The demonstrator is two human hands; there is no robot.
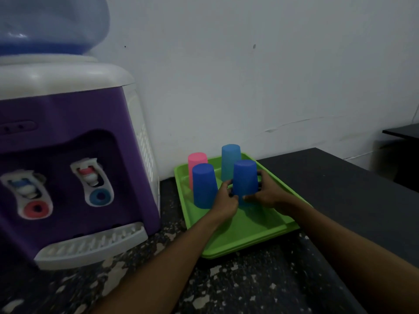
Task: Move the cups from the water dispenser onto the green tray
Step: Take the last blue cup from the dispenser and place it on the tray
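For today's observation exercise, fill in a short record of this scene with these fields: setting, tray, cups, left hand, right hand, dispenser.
setting: dark speckled countertop against a white wall
tray: flat green plastic tray, right of the dispenser
cups: four upside-down plastic cups on the tray: pink cup, light blue cup, dark blue cup on the left, dark blue cup on the right
left hand: gripping the right dark blue cup
right hand: gripping the same cup
dispenser: purple and white water dispenser, no cups on it
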